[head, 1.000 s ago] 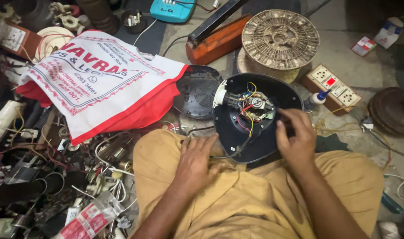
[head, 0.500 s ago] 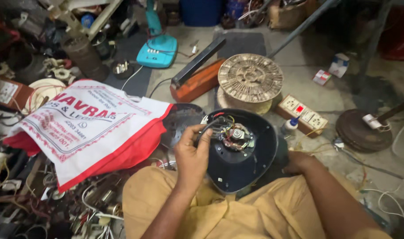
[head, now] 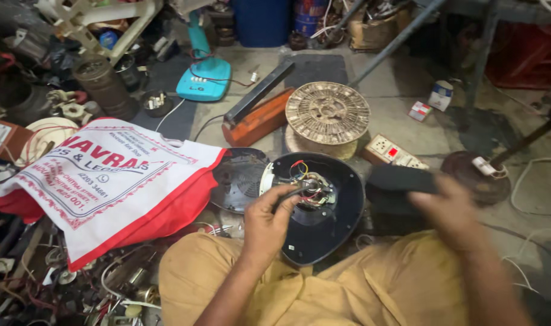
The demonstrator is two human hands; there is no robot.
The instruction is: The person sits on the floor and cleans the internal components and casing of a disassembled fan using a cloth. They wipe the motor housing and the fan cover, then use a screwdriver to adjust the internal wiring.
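1. Dark oval fan base point(head: 323, 226) upturned on the person's lap, coloured wiring point(head: 311, 184) exposed inside.
2. Left hand point(head: 269, 220) fingers curled around a black cable point(head: 290, 193).
3. Right hand point(head: 450, 211) blurred, clasping a black block point(head: 402, 180).

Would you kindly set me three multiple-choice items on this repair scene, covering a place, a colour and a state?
1. Where does the dark housing rest?
A on the person's lap
B on a shelf
C inside the cloth bag

2. What colour is the fan base farther back on the floor?
A yellow
B turquoise
C black

3. What is the left hand doing?
A lying flat on the floor
B gripping a black cable
C holding a cup

Answers: 1 A, it lies across the knees; 2 B, its surface is turquoise; 3 B, fingers close around the cable at the housing.
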